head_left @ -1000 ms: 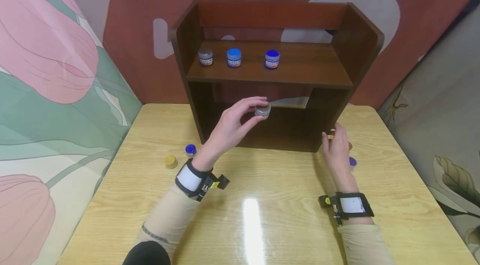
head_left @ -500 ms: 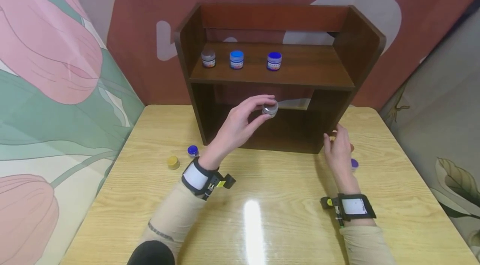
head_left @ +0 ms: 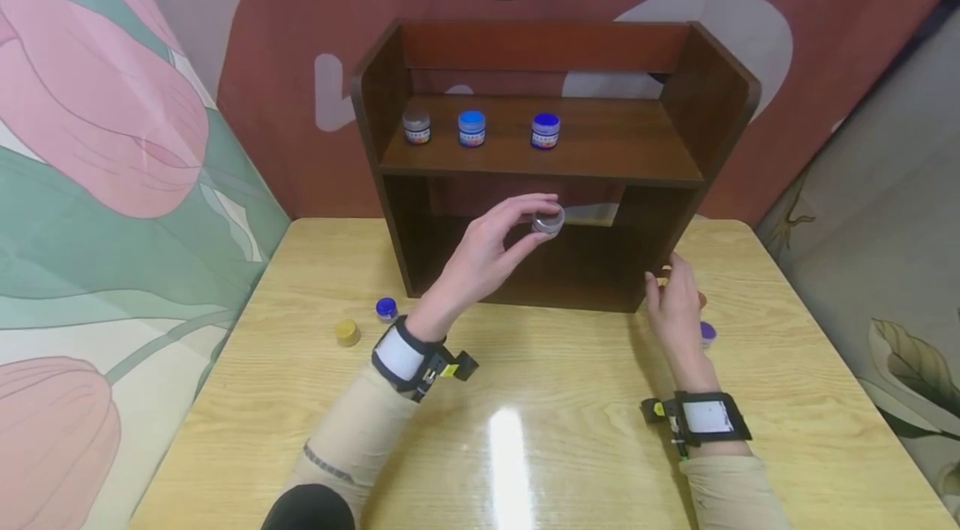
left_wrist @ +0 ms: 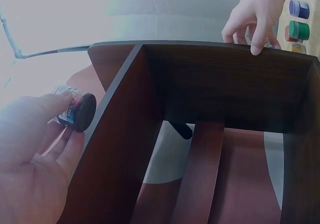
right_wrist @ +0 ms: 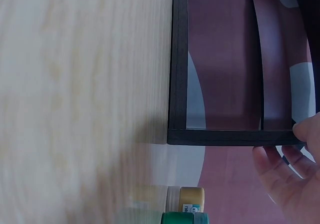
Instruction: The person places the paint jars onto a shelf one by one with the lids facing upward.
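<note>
My left hand (head_left: pixel 480 259) pinches a small paint jar (head_left: pixel 549 220) between thumb and fingers, in front of the lower opening of a dark brown wooden shelf (head_left: pixel 622 142). In the left wrist view the jar (left_wrist: pixel 77 107) is tilted, its dark end facing the shelf and its printed label partly showing. My right hand (head_left: pixel 675 309) holds the shelf's right side panel low down, thumb at the front edge and fingers along the outer face. On the upper board stand a grey-lidded jar (head_left: pixel 417 128), a light blue jar (head_left: pixel 472 129) and a dark blue jar (head_left: pixel 545 132).
Left of the shelf, a yellow jar (head_left: pixel 347 332) and a blue jar (head_left: pixel 386 309) sit on the wooden table (head_left: pixel 585 413). Right of it are a purple jar (left_wrist: pixel 299 8), a green jar (left_wrist: pixel 300 30) and a yellow-brown jar (right_wrist: pixel 191 199). Patterned cloth hangs behind.
My left hand has shifted slightly to the right with the jar in its fingers. The right hand stays at the side panel. The head view has tilted a little.
</note>
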A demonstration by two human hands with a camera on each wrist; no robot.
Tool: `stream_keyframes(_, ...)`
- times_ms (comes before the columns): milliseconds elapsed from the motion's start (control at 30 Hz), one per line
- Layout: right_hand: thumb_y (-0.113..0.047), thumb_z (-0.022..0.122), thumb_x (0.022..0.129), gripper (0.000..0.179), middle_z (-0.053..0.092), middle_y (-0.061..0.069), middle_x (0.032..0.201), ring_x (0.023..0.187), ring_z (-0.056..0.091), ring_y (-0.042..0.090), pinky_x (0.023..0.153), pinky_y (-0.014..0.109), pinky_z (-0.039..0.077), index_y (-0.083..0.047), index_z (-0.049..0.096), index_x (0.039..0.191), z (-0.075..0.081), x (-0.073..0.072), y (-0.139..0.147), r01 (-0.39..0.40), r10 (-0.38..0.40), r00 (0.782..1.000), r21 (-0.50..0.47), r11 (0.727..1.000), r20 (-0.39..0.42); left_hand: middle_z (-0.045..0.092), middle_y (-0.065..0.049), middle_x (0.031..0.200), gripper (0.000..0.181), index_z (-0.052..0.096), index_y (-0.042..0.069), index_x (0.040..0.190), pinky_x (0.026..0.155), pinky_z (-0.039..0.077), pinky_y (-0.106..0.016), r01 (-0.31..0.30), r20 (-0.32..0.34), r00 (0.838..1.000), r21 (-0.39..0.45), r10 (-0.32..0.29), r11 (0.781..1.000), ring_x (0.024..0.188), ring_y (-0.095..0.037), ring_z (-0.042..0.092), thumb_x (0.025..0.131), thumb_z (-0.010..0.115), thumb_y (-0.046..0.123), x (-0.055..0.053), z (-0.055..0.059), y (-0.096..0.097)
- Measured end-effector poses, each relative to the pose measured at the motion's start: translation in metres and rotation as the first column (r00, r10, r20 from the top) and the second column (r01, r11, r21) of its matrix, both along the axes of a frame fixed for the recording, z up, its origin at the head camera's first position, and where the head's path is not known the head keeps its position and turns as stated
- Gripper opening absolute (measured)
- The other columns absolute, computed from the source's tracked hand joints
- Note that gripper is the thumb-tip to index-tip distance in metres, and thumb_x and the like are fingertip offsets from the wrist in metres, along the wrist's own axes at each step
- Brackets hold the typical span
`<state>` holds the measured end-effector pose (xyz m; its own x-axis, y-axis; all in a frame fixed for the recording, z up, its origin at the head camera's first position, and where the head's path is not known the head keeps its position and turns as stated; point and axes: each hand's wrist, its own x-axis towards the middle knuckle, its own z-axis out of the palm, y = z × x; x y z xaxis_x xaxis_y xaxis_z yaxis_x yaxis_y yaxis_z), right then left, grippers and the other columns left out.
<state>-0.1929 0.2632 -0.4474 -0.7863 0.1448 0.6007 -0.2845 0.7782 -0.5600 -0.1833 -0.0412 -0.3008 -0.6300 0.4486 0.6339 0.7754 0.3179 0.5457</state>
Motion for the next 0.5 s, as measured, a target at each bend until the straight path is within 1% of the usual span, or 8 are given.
stream_keyframes(133, -0.004, 0.056, 0.100, 0.041, 0.052, 0.033, 0.123, 0.106, 0.056, 0.045, 0.077, 0.054, 0.056, 0.011, 0.042, 0.135, 0.000, 0.000, 0.000, 0.012, -0.012, 1.000, 0.003, 1.000, 0.024, 0.059, 0.000, 0.144, 0.036, 0.060, 0.016, 0.131, 0.115, 0.044, -0.026, -0.006, -0.002, 1.000, -0.003, 0.006, 1.000, 0.134, -0.011, 0.054, 0.095, 0.067, 0.016, -0.001, 0.001, 0.004)
stream_keyframes(267, -0.004, 0.055, 0.100, 0.041, 0.051, 0.033, 0.123, 0.106, 0.056, 0.045, 0.077, 0.054, 0.055, 0.011, 0.042, 0.136, 0.000, 0.000, 0.000, 0.017, -0.017, 0.999, 0.010, 1.000, 0.037, 0.059, -0.003, 0.143, 0.036, 0.060, 0.014, 0.131, 0.107, 0.052, -0.031, -0.001, -0.002, 1.000, 0.011, 0.001, 1.000, 0.124, -0.013, 0.061, 0.096, 0.066, 0.016, -0.001, 0.003, 0.009)
stream_keyframes(367, -0.004, 0.055, 0.100, 0.041, 0.051, 0.033, 0.122, 0.106, 0.056, 0.045, 0.077, 0.055, 0.055, 0.011, 0.042, 0.135, 0.001, 0.001, 0.000, 0.013, -0.013, 1.000, 0.010, 1.000, 0.028, 0.059, -0.004, 0.143, 0.036, 0.060, 0.013, 0.131, 0.102, 0.056, -0.034, 0.009, -0.002, 1.000, 0.020, -0.009, 1.000, 0.117, -0.013, 0.064, 0.096, 0.066, 0.016, -0.001, 0.005, 0.012)
stream_keyframes(433, -0.004, 0.056, 0.100, 0.041, 0.052, 0.033, 0.122, 0.105, 0.056, 0.045, 0.077, 0.054, 0.056, 0.011, 0.042, 0.135, 0.000, 0.000, 0.000, 0.009, -0.009, 1.000, 0.007, 1.000, 0.018, 0.059, -0.005, 0.143, 0.037, 0.060, 0.013, 0.131, 0.102, 0.056, -0.032, 0.012, -0.004, 1.000, 0.023, -0.012, 1.000, 0.117, -0.013, 0.064, 0.096, 0.066, 0.015, -0.001, 0.007, 0.014)
stream_keyframes(500, -0.003, 0.056, 0.099, 0.040, 0.052, 0.034, 0.121, 0.105, 0.056, 0.045, 0.077, 0.055, 0.056, 0.012, 0.042, 0.134, 0.000, 0.000, 0.000, 0.006, -0.006, 1.000, 0.005, 1.000, 0.007, 0.059, -0.005, 0.143, 0.037, 0.060, 0.012, 0.131, 0.101, 0.056, -0.027, 0.013, -0.007, 1.000, 0.027, -0.013, 1.000, 0.116, -0.013, 0.064, 0.095, 0.066, 0.014, -0.002, 0.009, 0.016)
